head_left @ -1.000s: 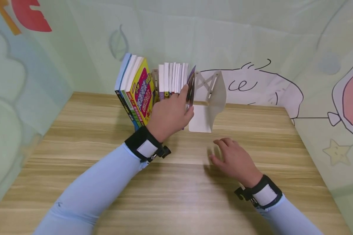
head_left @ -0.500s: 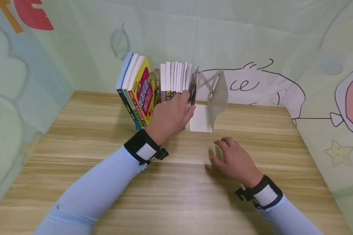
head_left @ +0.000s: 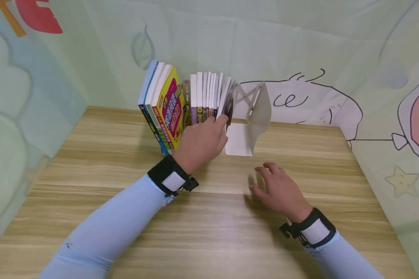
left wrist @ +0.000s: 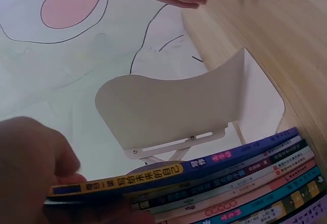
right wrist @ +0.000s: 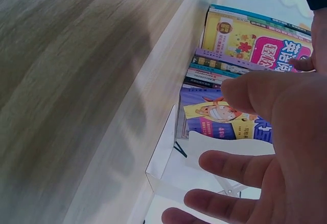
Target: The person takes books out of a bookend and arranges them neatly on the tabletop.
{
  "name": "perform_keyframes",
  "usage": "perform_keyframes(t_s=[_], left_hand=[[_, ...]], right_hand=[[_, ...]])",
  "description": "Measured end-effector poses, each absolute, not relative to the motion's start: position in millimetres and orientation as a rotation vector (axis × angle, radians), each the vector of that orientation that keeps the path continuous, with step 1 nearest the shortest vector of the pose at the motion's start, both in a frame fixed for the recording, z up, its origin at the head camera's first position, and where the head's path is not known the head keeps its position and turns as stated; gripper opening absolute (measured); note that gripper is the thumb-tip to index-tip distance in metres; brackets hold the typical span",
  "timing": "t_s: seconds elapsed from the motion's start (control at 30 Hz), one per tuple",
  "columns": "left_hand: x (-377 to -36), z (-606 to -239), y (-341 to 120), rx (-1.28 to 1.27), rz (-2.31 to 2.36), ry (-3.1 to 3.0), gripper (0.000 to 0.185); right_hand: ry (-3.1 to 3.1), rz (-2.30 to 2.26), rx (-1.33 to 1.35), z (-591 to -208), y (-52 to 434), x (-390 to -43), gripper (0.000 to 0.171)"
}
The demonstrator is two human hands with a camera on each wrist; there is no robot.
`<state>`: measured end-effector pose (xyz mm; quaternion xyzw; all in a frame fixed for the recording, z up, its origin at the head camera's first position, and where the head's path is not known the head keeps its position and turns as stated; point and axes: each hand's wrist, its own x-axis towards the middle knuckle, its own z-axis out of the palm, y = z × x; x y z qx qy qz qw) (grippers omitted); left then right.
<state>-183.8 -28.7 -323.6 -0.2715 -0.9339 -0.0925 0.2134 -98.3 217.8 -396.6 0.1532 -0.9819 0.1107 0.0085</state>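
My left hand point(head_left: 200, 143) reaches to the right end of a row of thin upright books point(head_left: 204, 93). In the left wrist view its thumb and fingers pinch the near end of a blue-spined book point(left wrist: 204, 160), the outermost of the row. That book tilts slightly away from the others. In the right wrist view the same book's purple-blue cover with a cartoon face point(right wrist: 219, 112) shows. Apart from everything, my right hand point(head_left: 281, 190) hovers over the table's right half with fingers loosely bent, holding nothing.
A white metal bookend point(head_left: 260, 112) with crossed bars stands right of the row. On the left, several larger books lean together, a yellow-covered book point(head_left: 169, 104) outermost. All stand on a wooden table point(head_left: 209, 224) against a printed cloth backdrop point(head_left: 283, 46).
My left hand has drawn slightly down and nearer at the row's right end. The last thin books there have fanned out to the right. My right hand stays in place.
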Motion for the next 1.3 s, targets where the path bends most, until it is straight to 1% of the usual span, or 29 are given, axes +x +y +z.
perform_keyframes(t_s=[0.1,0.23,0.33,0.57,0.9,1.0,1.2,1.3], left_hand=[[-183.5,-326.2,-30.0,-0.759,-0.283,-2.586,0.019],[-182.3,-328.9,-32.2,-0.760,-0.293,-2.599,0.017],[-180.9,-329.5,-34.4,-0.767,-0.319,-2.635,0.019],[-173.5,-325.0,-45.1,-0.746,-0.561,-2.680,0.028],[-154.6,-319.2,-61.3,-0.789,-0.653,-2.547,0.023],[-148.6,-316.5,-64.2,-0.809,-0.655,-2.546,0.024],[-135.9,-309.6,-71.5,-0.868,-0.657,-2.512,0.024],[-129.9,-306.0,-75.8,-0.921,-0.660,-2.487,0.023]], right_hand=[[-3.067,0.344,0.481,-396.7,218.2,-98.3,0.057],[-3.069,0.352,0.483,-396.7,218.5,-97.4,0.057],[-3.076,0.359,0.486,-397.3,219.0,-96.6,0.058],[-3.099,0.374,0.478,-398.5,222.5,-95.7,0.060],[-3.110,0.378,0.474,-399.2,224.9,-97.6,0.061],[-3.098,0.401,0.485,-399.5,225.3,-97.9,0.065],[-3.108,0.566,0.478,-398.5,226.3,-99.4,0.085],[-3.109,0.671,0.497,-397.2,226.2,-100.0,0.088]])
